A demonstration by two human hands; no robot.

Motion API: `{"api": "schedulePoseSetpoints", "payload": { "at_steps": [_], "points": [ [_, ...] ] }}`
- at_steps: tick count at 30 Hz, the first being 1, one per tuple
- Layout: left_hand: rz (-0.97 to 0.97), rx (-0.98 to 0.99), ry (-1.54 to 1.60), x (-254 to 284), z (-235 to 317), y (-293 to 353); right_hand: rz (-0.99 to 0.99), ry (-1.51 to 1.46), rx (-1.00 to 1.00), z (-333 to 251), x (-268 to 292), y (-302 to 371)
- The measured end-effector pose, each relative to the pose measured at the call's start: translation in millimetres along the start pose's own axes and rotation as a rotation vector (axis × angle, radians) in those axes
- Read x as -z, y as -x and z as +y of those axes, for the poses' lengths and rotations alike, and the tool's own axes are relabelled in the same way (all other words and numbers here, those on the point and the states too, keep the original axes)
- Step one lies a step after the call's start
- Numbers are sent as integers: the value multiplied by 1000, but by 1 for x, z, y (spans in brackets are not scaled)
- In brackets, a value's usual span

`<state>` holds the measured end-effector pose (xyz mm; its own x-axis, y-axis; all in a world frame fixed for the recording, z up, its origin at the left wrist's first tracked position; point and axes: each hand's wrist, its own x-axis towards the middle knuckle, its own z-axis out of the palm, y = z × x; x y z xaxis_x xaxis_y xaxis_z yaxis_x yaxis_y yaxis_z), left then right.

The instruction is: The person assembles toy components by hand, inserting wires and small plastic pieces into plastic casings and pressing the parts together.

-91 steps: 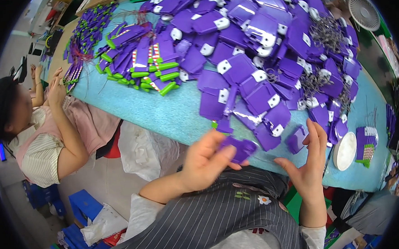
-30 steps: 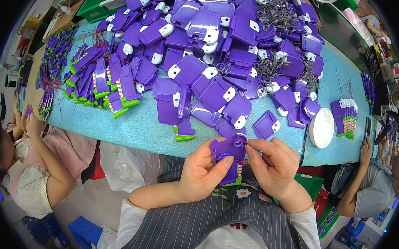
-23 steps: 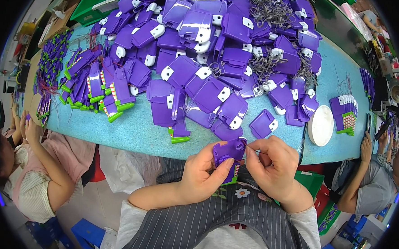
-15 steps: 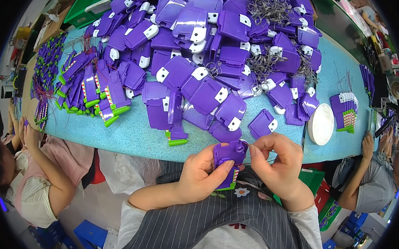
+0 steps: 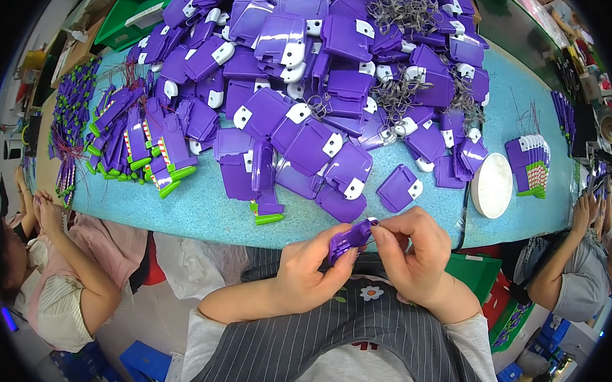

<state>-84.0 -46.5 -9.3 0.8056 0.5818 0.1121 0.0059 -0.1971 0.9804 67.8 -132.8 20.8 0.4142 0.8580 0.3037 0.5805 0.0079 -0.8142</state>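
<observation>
Close in front of me, over the table's near edge, my left hand (image 5: 309, 270) grips a purple plastic casing (image 5: 350, 240) between thumb and fingers. Its hollow inner side, with moulded ribs, is tilted up. My right hand (image 5: 416, 254) is closed in a pinch at the casing's right corner, beside a small white part. Whether a tiny piece sits between those fingertips is hidden. Beyond my hands lies a heap of purple casings (image 5: 304, 146) with white corners. One single casing (image 5: 399, 188) rests apart from the heap, just past my right hand.
Tangled grey wire parts (image 5: 404, 13) lie on the heap. Purple-green pieces with red wires (image 5: 137, 134) are piled at left. At right stand a white oval dish (image 5: 491, 187) and a fanned stack of casings (image 5: 528, 164). Co-workers sit on both sides; a green bin (image 5: 473, 275) is below the table.
The held casing has been tipped, so its striped, green-edged lower part no longer shows. My right hand has come in slightly left, onto the casing's corner.
</observation>
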Motion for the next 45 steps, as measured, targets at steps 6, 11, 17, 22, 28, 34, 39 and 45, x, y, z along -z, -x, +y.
{"api": "schedulePoseSetpoints", "payload": {
  "at_steps": [6,11,17,22,28,34,39,45],
  "points": [
    [-119,-317,-290,0,2,-5,-456,-411,-269,17,20,-17],
    [-368,232,511,5,18,-6,246,-587,-391,29,12,-40],
    [171,6,-82,-3,5,-9,-178,-400,-183,13,-3,-1],
    [149,-147,-187,-2,6,-13,-97,-261,-57,13,-10,2],
    [87,108,444,-12,2,-5,-47,-642,-358,13,-28,23],
    [-15,155,679,-14,1,0,-142,-1013,-607,7,-23,16],
    [-16,258,896,-1,8,-4,-5,368,112,40,25,-44],
    [-74,248,854,-2,-1,-6,17,565,297,60,37,-80]
  ]
}}
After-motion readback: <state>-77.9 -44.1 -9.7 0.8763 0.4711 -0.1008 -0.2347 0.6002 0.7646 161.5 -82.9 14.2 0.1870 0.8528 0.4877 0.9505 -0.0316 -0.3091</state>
